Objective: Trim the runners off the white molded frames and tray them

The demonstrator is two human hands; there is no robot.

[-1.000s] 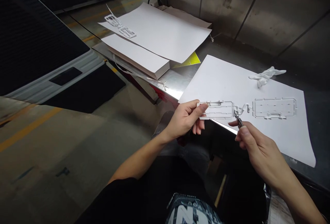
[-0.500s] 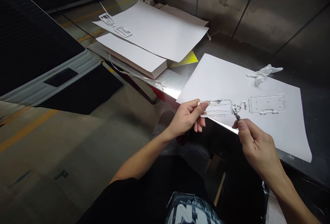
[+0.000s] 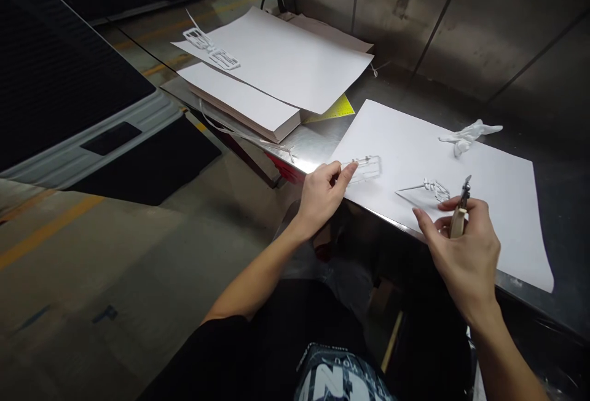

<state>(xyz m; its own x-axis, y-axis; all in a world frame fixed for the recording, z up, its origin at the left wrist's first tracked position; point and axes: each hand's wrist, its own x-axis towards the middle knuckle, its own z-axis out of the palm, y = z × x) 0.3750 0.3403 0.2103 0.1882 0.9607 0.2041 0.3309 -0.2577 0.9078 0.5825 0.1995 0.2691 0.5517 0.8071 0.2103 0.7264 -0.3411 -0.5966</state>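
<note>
My left hand (image 3: 325, 195) pinches one end of a flat, white plastic frame piece (image 3: 366, 169) between thumb and fingers, just over the paper's near left edge. In my right hand (image 3: 465, 247) sits a pair of small cutting pliers (image 3: 458, 219) with pale handles, jaws pointing up and away from me. Just beyond the right thumb and fingertips is a white plastic runner (image 3: 436, 189) with a long thin spike pointing left. Its right end is partly hidden behind the fingers, and I cannot tell whether they touch it.
A white sheet (image 3: 391, 136) covers part of the metal table. White plastic scraps (image 3: 468, 136) lie at its far edge. On the left, paper sheets (image 3: 295, 56) top a stack (image 3: 244, 103), with another white molded piece (image 3: 212, 50) on them. A yellow sheet (image 3: 338, 109) sticks out beneath.
The frame piece in my left hand has come apart from the runner and moved left and slightly up. My right hand has moved right, its pliers now turned upward, away from the plastic.
</note>
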